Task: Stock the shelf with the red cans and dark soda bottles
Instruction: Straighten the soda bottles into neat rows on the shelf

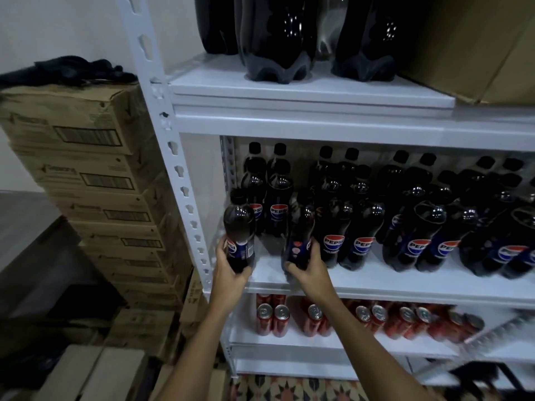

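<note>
My left hand point(230, 272) grips a dark soda bottle point(238, 227) by its lower part, upright at the left front edge of the middle shelf point(376, 282). My right hand point(307, 269) grips a second dark soda bottle point(299, 230) just to the right, next to the standing rows of bottles point(405, 221). Between the two held bottles the shelf front is bare. Red cans point(362, 316) stand in rows on the shelf below, partly hidden by my right forearm.
Large dark bottles point(278, 39) and a cardboard box point(477, 47) occupy the top shelf. A stack of cardboard cartons point(95, 183) with a dark cloth on top stands left of the white shelf post point(173, 157). More boxes point(95, 374) lie on the floor.
</note>
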